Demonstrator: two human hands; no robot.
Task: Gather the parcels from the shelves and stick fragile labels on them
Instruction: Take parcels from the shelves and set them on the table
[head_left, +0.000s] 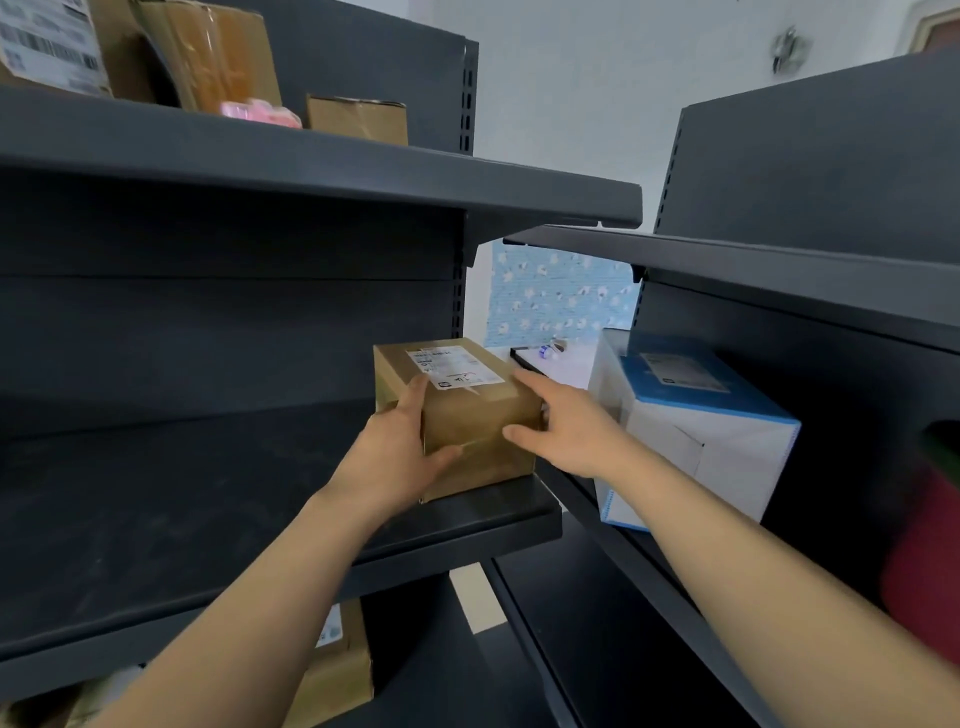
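Note:
A small brown cardboard parcel (467, 415) with a white shipping label on top sits at the right end of the middle dark shelf (208, 519). My left hand (400, 447) grips its left front corner, thumb on the front face and fingers on the left side. My right hand (561, 426) touches its right side with fingers straight, thumb against the front edge. A white and blue parcel (696, 431) stands on the neighbouring shelf unit to the right. No fragile labels are in view.
Several brown boxes (358, 119) and a pink item (260, 111) lie on the upper shelf (363, 171). Another brown box (337, 670) sits on the shelf below. A dark red object (930, 561) is at the right edge. A gap between the two shelf units shows a table behind.

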